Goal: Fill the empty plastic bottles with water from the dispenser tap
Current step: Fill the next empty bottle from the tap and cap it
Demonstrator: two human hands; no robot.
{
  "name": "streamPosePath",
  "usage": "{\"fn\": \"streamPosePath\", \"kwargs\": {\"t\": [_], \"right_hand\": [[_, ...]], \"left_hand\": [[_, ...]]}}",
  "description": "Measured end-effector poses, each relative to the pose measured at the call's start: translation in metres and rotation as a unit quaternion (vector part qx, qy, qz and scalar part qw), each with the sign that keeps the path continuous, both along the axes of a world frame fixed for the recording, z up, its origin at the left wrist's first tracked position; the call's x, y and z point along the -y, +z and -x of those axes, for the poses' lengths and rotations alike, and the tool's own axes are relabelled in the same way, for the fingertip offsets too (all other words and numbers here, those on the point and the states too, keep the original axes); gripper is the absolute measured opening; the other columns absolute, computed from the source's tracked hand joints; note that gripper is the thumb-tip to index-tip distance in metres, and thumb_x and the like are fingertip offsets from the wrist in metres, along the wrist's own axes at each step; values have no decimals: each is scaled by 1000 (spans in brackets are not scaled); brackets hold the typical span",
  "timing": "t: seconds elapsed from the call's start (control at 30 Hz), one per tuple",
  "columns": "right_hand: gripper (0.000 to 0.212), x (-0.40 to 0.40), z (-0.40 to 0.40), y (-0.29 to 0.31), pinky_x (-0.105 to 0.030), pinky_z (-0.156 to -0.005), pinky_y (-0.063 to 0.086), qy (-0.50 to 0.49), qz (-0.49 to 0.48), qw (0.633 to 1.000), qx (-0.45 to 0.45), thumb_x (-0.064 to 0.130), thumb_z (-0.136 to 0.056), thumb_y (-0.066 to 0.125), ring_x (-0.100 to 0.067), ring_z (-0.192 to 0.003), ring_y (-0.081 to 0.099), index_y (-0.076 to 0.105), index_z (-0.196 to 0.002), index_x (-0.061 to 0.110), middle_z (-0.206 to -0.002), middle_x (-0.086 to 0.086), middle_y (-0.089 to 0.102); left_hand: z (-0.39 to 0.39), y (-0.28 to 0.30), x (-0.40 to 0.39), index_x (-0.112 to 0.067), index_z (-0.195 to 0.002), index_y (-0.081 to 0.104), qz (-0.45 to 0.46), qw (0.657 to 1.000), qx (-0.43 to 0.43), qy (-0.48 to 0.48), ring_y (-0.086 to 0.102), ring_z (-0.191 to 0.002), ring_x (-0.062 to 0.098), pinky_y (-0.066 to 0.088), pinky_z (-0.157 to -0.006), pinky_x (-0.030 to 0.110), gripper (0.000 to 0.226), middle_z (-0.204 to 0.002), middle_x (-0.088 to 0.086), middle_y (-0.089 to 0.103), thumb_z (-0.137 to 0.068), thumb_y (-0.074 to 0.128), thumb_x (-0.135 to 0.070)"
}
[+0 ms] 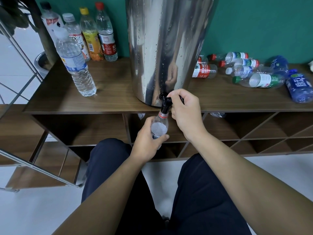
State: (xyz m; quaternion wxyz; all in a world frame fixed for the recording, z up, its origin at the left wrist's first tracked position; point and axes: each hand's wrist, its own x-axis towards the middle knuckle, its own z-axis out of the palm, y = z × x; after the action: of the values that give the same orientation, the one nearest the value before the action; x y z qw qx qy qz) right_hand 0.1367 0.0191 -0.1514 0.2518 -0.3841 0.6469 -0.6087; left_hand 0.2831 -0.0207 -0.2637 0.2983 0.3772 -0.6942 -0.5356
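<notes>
Head view: your left grip (pixel 149 138) grasps the bottle (pixel 160 124) under the tap (pixel 165 103) at the tabletop's (pixel 110 92) front edge; your right grip (pixel 185 109) grasps the tap lever.

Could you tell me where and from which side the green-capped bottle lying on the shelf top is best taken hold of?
Grip the green-capped bottle around its labelled middle, from above. It lies on its side, cap pointing left, with other bottles close behind and a blue bottle at its base.

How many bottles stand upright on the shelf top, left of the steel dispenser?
5: four along the green wall, the black-capped bottle, white-capped bottle, yellow-capped bottle, red-capped bottle; one larger water bottle in front. More may hide behind them.
</notes>
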Motion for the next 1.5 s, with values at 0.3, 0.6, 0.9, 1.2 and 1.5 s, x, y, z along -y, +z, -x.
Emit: {"fn": "streamPosePath", "kwargs": {"t": [0.3, 0.6, 0.9, 1.2, 1.5], "right_hand": [[26, -1, 0, 2, -22, -67, 40, 2, -6, 1000, -2, 20, -110, 57, 0, -66, 52, 76, -94, 26, -65, 23, 59], [24, -2, -1, 2, -22, -67, 39, 0, -10, 1000, -4, 19, -110, 57, -1, -65, 51, 75, -95, 23, -62, 24, 58], [24, -2, 1, 1, -22, -67, 40, -2, -16, 1000, -10, 19, -110, 57, -1, -65, 52, 76, -96, 21, -63, 23, 59], [24, -2, 1, 2, -21, -67, 40, -2, -19, 1000, -13, 20, -111, 57, 0, -66, 52, 76, -98, 23, -63, 25, 59], [24, -2, 0, 2, -22, -67, 40, -1, -11, 1000, -15, 19, -110, 57, 0, -66, 52, 76, -95, 24, -64, 25, 59]], "left_hand": [[0, 2, -1, -47, -142, 53, -5, 1000, 10, 8, 66, -121, -6, 54, -104, 22, 70, -129, -21, 70, -92, 93, -21], [-2, 2, -1, -43, -144, 55, -4, 1000, 3, 12, 68, -120, 0, 61, -108, 45, 67, -128, -19, 70, -91, 93, -25], [-1, 2, -2, -45, -143, 55, 3, 1000, 8, 13, 68, -119, 1, 59, -110, 44, 68, -127, -19, 71, -91, 93, -24], [0, -1, 0, -47, -144, 55, -7, 1000, 8, 16, 69, -119, 2, 62, -107, 47, 70, -127, -21, 70, -90, 94, -25], [-1, -2, 0, -49, -143, 54, -4, 1000, 14, 17, 68, -120, 2, 60, -109, 45, 70, -127, -22, 70, -89, 94, -28]]}}
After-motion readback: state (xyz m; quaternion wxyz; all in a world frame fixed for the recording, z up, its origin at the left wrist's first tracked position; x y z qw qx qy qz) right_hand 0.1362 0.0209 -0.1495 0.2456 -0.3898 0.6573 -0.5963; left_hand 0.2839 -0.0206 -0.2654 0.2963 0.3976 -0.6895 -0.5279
